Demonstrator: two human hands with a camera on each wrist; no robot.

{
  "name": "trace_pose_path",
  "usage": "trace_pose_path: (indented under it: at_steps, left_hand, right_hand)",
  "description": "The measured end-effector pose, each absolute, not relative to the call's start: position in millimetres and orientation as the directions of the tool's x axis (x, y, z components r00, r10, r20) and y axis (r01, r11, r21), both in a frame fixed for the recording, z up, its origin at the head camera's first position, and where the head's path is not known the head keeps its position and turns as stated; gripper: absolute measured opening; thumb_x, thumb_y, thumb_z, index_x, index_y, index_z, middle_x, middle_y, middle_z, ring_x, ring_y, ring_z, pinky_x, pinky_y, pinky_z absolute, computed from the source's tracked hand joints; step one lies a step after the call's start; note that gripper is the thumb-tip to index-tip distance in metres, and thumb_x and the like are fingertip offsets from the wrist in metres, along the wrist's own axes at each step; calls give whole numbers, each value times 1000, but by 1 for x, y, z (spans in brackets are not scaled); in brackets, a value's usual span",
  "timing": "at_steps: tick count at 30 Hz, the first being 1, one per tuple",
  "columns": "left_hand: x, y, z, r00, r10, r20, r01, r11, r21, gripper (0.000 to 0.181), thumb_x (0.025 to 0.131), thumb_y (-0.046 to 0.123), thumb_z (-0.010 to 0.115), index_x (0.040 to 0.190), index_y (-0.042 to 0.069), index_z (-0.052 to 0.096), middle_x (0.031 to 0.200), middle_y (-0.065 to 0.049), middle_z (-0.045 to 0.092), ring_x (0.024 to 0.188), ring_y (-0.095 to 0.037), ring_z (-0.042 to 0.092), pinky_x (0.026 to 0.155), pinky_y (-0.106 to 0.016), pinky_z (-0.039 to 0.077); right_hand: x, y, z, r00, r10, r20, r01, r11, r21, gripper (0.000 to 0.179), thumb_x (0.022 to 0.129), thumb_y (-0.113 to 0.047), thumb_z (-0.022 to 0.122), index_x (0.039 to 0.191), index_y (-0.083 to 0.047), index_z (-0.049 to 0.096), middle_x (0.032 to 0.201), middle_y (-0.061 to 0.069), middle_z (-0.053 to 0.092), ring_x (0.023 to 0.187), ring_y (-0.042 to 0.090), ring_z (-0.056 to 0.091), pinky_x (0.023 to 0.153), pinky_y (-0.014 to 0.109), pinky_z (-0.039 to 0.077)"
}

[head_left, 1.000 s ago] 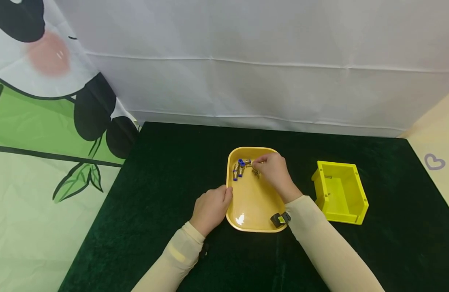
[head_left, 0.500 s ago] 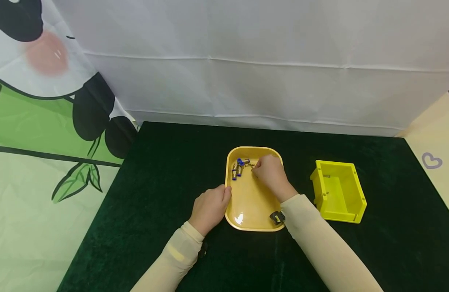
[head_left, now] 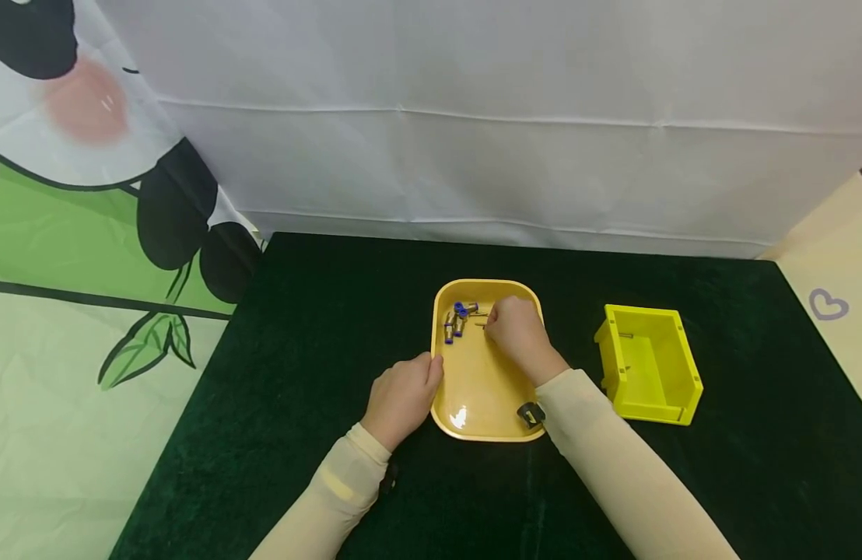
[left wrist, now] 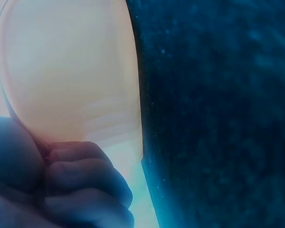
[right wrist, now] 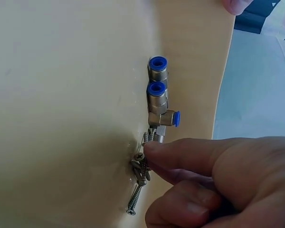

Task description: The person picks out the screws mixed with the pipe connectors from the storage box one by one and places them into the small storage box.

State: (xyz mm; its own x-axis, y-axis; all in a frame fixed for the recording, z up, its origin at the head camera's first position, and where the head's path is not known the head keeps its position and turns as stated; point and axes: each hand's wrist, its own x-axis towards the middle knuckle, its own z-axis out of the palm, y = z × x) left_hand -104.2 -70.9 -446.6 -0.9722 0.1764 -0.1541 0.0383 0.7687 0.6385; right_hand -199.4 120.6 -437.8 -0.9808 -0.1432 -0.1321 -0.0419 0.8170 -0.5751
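My left hand (head_left: 405, 395) grips the left rim of a yellow tray (head_left: 483, 397), with the thumb over the edge. In the left wrist view its curled fingers (left wrist: 85, 175) lie against the tray's underside. My right hand (head_left: 520, 334) reaches down into the tray's upper right part. In the right wrist view, its thumb and index fingertip pinch at a small pile of silver screws (right wrist: 140, 166); part of the pile is behind the fingers. Several metal push-in tube fittings (right wrist: 157, 95) with blue collars lie beside the screws, toward the tray's upper left.
A bright yellow open-front bin (head_left: 644, 369) stands to the right of the tray, with a couple of screws (head_left: 625, 335) inside. Both rest on a dark green cloth-covered table (head_left: 333, 311). White fabric (head_left: 417, 155) hangs behind the table's back edge.
My right hand has turned and lowered onto the screws, its fingers more tucked under and covering more of the pile. My left hand keeps its grip on the tray.
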Motion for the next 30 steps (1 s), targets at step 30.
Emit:
trace_pose_path:
  at_steps: [30]
  left_hand:
    - [-104,-70,-449,-971,179,-160,31,753,657,36,108,37,35,94,16,60,64,2,57,51,-14,56,50,-32,46]
  right_hand:
    - [-213,121,-449,-961,-242,-136,-113,788,-606,15,93,-18,70,81,-9,72,78,3,66,65,17,61,59,26,52]
